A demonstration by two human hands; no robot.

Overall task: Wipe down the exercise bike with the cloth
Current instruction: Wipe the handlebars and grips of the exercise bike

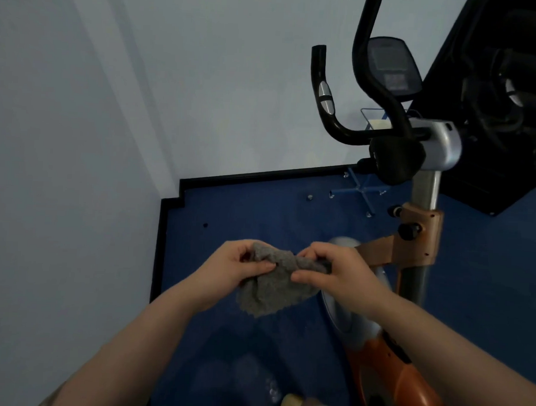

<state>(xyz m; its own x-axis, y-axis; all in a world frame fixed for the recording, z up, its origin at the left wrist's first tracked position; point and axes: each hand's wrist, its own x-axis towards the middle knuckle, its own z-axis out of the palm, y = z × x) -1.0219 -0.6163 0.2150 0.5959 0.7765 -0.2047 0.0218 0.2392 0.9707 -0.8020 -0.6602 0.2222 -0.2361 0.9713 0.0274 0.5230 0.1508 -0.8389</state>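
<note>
the grey cloth (274,280) is bunched up between my two hands, held in the air over the blue floor (229,207), just left of the exercise bike (418,240). most of the fabric hangs below my fingers in a loose fold, and a ridge of it runs across the top from one hand to the other. my left hand (227,271) grips the cloth's left edge, thumb lying across the front and fingers curled behind. my right hand (340,276) pinches the right end, fingers curled over the top ridge and thumb pressing from below. the cloth is not touching the bike. beyond my right hand stands the bike's orange-brown frame with its grey post rising to the black handlebars (326,101) and the console (389,67) above. the pale wall (79,133) fills the left side, meeting the floor along a black skirting strip (262,175).
</note>
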